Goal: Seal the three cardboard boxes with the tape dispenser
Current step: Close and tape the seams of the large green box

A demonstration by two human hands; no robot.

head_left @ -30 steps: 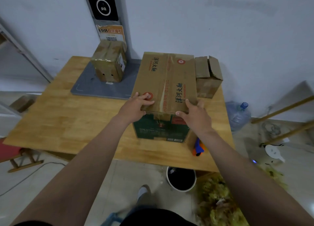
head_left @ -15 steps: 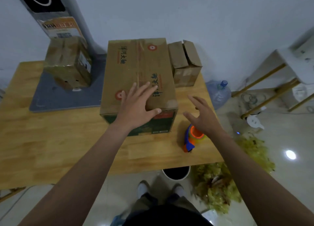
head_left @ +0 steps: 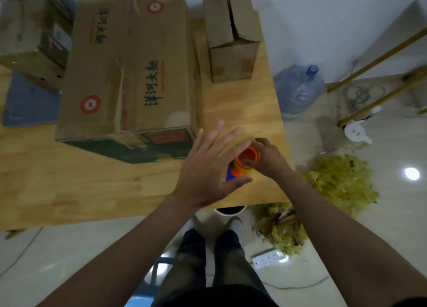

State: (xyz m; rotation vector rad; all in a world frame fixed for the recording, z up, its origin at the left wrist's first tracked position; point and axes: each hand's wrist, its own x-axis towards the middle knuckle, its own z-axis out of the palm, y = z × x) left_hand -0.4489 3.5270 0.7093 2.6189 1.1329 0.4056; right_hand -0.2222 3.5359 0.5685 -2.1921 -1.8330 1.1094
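A large cardboard box [head_left: 129,66] with printed characters lies on the wooden table [head_left: 69,186]. A small box [head_left: 231,36] with parted top flaps stands right of it, and a third box [head_left: 25,36] sits at the far left. The orange and blue tape dispenser [head_left: 245,162] rests near the table's right front corner. My right hand [head_left: 268,159] grips it, fingers curled round the orange roll. My left hand [head_left: 208,165] hovers just left of the dispenser with fingers spread, partly covering its blue part.
A grey mat [head_left: 27,101] lies under the left box. On the floor are a blue water jug [head_left: 298,87], a pile of green shreds [head_left: 339,184], a power strip [head_left: 269,258] and a white bucket [head_left: 231,211] under the table edge. Wooden poles [head_left: 379,52] lean at right.
My left hand left the large box's top and moved right toward the dispenser. My right hand dropped onto the dispenser and closed round it. The view tilted down and right.
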